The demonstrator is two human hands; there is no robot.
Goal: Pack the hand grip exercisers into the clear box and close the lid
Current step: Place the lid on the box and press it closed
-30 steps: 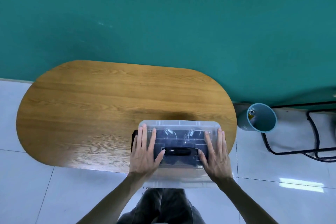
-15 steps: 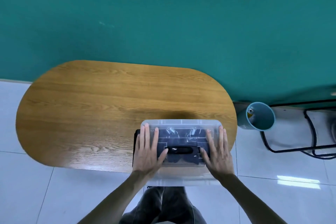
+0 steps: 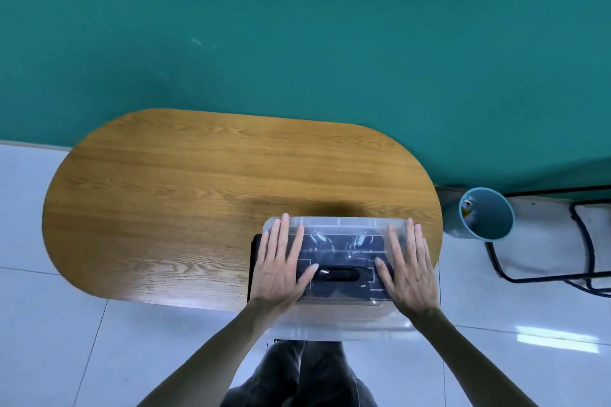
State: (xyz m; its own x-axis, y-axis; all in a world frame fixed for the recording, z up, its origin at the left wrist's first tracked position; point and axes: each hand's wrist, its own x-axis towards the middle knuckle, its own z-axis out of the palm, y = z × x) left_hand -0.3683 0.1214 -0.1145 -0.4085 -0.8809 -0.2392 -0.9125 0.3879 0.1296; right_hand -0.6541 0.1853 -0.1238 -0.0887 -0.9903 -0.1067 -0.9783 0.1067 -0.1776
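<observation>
A smooth, rounded oblong wooden surface (image 3: pixel 205 195) with visible grain carries the clear box (image 3: pixel 337 324) at its near right edge. The box is glossy see-through plastic; its lid (image 3: pixel 340 225) is on, with a black handle (image 3: pixel 337 274) set into it. Dark hand grip exercisers (image 3: pixel 355 241) with coiled metal springs show through. The left hand (image 3: pixel 281 271) and right hand (image 3: pixel 408 274) lie flat on the lid, fingers straight and spread, grasping nothing.

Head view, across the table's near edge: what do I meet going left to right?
Bare wooden table → left hand flat on the lid → black handle of the clear box → right hand flat on the lid → teal bin on the floor.
</observation>
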